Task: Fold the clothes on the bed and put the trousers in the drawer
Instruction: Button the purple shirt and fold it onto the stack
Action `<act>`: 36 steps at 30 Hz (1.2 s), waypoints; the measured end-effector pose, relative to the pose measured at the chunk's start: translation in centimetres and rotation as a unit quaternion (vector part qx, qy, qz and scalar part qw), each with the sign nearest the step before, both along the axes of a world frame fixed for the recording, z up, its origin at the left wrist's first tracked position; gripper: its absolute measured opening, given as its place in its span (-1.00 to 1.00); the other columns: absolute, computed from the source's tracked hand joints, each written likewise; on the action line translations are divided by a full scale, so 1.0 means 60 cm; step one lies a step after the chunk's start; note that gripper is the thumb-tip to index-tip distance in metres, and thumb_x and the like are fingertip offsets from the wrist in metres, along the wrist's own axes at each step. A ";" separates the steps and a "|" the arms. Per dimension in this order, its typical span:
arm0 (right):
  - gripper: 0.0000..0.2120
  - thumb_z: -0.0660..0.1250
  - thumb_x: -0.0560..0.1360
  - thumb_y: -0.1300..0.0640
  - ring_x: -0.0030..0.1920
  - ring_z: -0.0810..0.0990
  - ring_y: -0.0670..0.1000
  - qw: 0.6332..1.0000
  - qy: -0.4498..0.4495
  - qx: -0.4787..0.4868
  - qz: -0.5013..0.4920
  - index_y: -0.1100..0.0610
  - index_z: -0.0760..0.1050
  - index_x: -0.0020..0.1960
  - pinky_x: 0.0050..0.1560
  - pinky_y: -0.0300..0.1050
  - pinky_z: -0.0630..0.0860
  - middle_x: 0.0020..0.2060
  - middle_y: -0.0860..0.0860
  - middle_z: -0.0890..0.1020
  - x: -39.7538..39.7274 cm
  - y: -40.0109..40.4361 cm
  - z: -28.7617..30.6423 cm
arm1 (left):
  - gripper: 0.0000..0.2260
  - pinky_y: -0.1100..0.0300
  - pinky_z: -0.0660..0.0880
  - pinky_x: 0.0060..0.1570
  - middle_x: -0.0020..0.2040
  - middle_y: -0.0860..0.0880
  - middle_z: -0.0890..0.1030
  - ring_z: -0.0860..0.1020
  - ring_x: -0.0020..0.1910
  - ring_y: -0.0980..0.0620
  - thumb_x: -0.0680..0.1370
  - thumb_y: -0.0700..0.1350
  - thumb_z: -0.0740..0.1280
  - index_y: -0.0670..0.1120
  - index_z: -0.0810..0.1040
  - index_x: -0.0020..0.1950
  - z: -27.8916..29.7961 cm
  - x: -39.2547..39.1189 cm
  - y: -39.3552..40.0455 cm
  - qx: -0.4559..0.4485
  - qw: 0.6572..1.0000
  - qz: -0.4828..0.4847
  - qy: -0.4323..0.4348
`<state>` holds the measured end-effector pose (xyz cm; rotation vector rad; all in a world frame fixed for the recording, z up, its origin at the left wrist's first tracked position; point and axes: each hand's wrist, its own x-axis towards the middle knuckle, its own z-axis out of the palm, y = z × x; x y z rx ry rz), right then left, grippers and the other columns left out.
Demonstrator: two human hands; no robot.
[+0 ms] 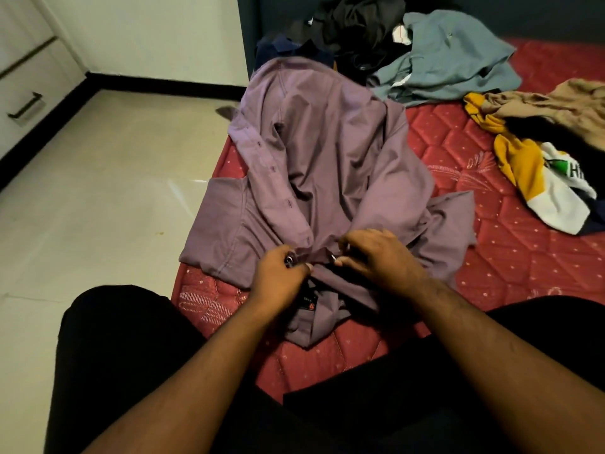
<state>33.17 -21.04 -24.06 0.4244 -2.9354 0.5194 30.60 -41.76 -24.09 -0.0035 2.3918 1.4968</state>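
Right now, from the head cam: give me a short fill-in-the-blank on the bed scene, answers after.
1. Both hands, left and right, pinch the collar end of the ____ shirt.
2. The mattress is ____ and quilted.
3. The grey-blue garment lies ____ the shirt, away from the person.
4. The drawer handle shows at the frame's ____ edge.

Answers: purple; red; beyond; left

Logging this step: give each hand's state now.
Left hand: pinching the purple shirt near its collar.
Right hand: pinching the same shirt.
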 end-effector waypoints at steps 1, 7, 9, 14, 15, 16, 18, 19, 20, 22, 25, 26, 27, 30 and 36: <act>-0.78 0.24 0.45 -0.12 -0.11 0.58 0.06 0.999 0.014 0.048 -0.014 0.00 0.51 -0.06 -0.08 -0.03 0.44 -0.20 -0.02 0.62 -0.002 0.014 0.008 | -0.88 0.18 0.49 -0.22 -0.28 -0.03 0.61 0.57 -0.23 -0.02 0.47 -0.29 0.41 -0.08 0.56 -0.17 0.018 -0.016 0.008 0.082 0.996 0.041 -0.021; -0.83 0.34 0.43 0.14 0.07 0.54 0.24 0.939 -0.032 0.091 -0.330 0.06 0.60 0.01 0.02 0.02 0.47 -0.01 0.15 0.59 -0.062 0.172 0.140 | -0.83 -0.13 0.56 0.12 -0.08 -0.17 0.65 0.63 -0.13 -0.11 0.51 -0.24 0.42 -0.17 0.54 0.08 0.218 -0.178 0.064 0.365 0.925 -0.033 -0.097; -0.88 0.30 0.41 0.26 -0.02 0.59 0.30 0.924 0.035 -0.020 -0.380 0.17 0.60 -0.11 -0.05 0.06 0.53 -0.11 0.27 0.62 -0.085 0.209 0.229 | -0.61 -0.23 0.50 0.20 0.00 -0.17 0.63 0.62 -0.02 -0.13 0.41 -0.21 0.53 -0.21 0.52 0.18 0.312 -0.221 0.062 0.190 0.969 -0.155 -0.018; -0.78 0.22 0.42 0.34 -0.29 0.63 0.19 0.866 0.176 -0.269 -0.383 0.11 0.58 -0.09 -0.26 0.01 0.55 -0.14 0.24 0.65 -0.102 0.232 0.369 | -0.75 -0.13 0.56 0.12 -0.01 -0.24 0.68 0.65 0.01 -0.22 0.37 -0.31 0.50 -0.26 0.65 0.03 0.456 -0.231 0.022 -0.112 0.884 -0.447 -0.076; -0.73 0.18 0.42 0.36 -0.35 0.62 0.15 0.848 0.181 -0.335 -0.368 0.06 0.55 -0.09 -0.28 0.01 0.57 -0.15 0.22 0.64 -0.105 0.232 0.367 | -0.80 -0.09 0.55 0.11 -0.01 -0.21 0.69 0.65 0.00 -0.19 0.39 -0.33 0.47 -0.21 0.68 0.00 0.463 -0.225 0.011 -0.104 0.877 -0.458 -0.103; -0.69 0.15 0.41 0.38 -0.31 0.62 0.13 0.848 0.175 -0.354 -0.354 0.02 0.54 -0.09 -0.22 0.04 0.59 -0.15 0.18 0.63 -0.104 0.230 0.357 | -0.80 -0.05 0.54 0.11 0.00 -0.16 0.69 0.64 0.01 -0.17 0.42 -0.34 0.45 -0.14 0.70 -0.01 0.461 -0.224 0.004 -0.127 0.876 -0.456 -0.089; -0.69 0.22 0.42 0.37 -0.10 0.62 0.13 0.909 0.087 -0.260 -0.314 0.03 0.57 -0.04 -0.07 -0.06 0.51 -0.10 0.12 0.64 -0.097 0.217 0.316 | -0.74 0.03 0.54 0.10 0.11 -0.07 0.64 0.58 0.10 -0.14 0.46 -0.24 0.46 0.02 0.65 0.10 0.420 -0.221 -0.003 -0.297 0.872 -0.382 0.082; -0.73 0.28 0.44 0.35 0.00 0.61 0.15 0.945 0.002 -0.152 -0.290 0.09 0.58 0.06 -0.05 -0.10 0.46 -0.03 0.14 0.65 -0.086 0.202 0.283 | -0.69 0.03 0.50 0.08 0.18 -0.07 0.57 0.53 0.13 -0.15 0.46 -0.12 0.46 0.05 0.57 0.19 0.376 -0.208 -0.007 -0.408 0.846 -0.263 0.220; -0.69 0.34 0.46 0.29 0.07 0.60 0.18 0.962 -0.070 -0.051 -0.260 0.13 0.55 0.19 -0.02 -0.09 0.44 0.06 0.17 0.64 -0.074 0.183 0.257 | -0.66 0.01 0.46 0.02 0.17 -0.10 0.51 0.50 0.11 -0.17 0.46 -0.03 0.45 0.04 0.50 0.20 0.329 -0.191 -0.008 -0.452 0.816 -0.135 0.333; -0.56 0.39 0.46 0.14 0.17 0.56 0.21 0.970 -0.127 0.031 -0.207 0.11 0.47 0.33 0.12 -0.05 0.45 0.18 0.18 0.59 -0.054 0.136 0.189 | -0.76 0.04 0.39 -0.16 -0.02 -0.12 0.51 0.51 -0.06 -0.18 0.47 -0.02 0.44 -0.05 0.48 0.03 0.207 -0.127 -0.026 -0.322 0.852 -0.021 0.413; -0.55 0.31 0.42 -0.09 0.16 0.56 0.17 0.977 -0.135 -0.001 -0.163 0.07 0.54 0.25 0.14 0.00 0.47 0.13 0.11 0.60 -0.032 0.060 0.126 | -0.94 0.07 0.43 -0.18 -0.11 -0.12 0.62 0.58 -0.08 -0.18 0.52 -0.12 0.38 -0.09 0.55 -0.07 0.071 -0.065 -0.040 -0.149 0.957 -0.001 0.247; -0.57 0.30 0.44 -0.08 0.15 0.56 0.16 0.980 -0.153 -0.002 -0.130 0.09 0.53 0.24 0.13 -0.01 0.47 0.13 0.10 0.59 -0.033 0.031 0.103 | -0.93 0.08 0.45 -0.13 -0.07 -0.14 0.65 0.60 -0.04 -0.18 0.51 -0.16 0.39 -0.13 0.60 -0.05 0.037 -0.060 -0.047 -0.128 0.971 0.029 0.202; -0.58 0.33 0.46 -0.04 0.16 0.55 0.14 0.981 -0.164 -0.001 -0.101 0.09 0.51 0.27 0.15 -0.02 0.46 0.16 0.09 0.58 -0.032 0.008 0.080 | -0.91 0.09 0.46 -0.09 -0.04 -0.17 0.67 0.61 -0.02 -0.18 0.50 -0.19 0.40 -0.17 0.63 -0.04 0.018 -0.059 -0.051 -0.109 0.978 0.067 0.164; -0.52 0.33 0.43 -0.11 0.23 0.51 0.13 0.978 -0.196 0.023 -0.063 0.02 0.42 0.30 0.19 0.02 0.44 0.22 0.06 0.54 -0.030 -0.048 0.014 | -0.83 0.14 0.46 0.02 0.03 -0.13 0.68 0.61 0.06 -0.15 0.48 -0.17 0.43 -0.14 0.67 0.05 -0.018 -0.071 -0.052 -0.102 0.985 0.113 0.083; -0.82 0.30 0.51 0.09 0.01 0.60 0.11 0.940 -0.331 0.072 -0.050 0.14 0.59 0.04 -0.01 -0.05 0.44 -0.05 0.16 0.62 -0.030 -0.065 0.002 | -0.62 0.15 0.52 0.01 -0.04 -0.12 0.65 0.62 -0.05 -0.10 0.42 -0.24 0.50 -0.21 0.56 0.21 -0.026 -0.059 -0.012 0.039 0.992 0.120 -0.010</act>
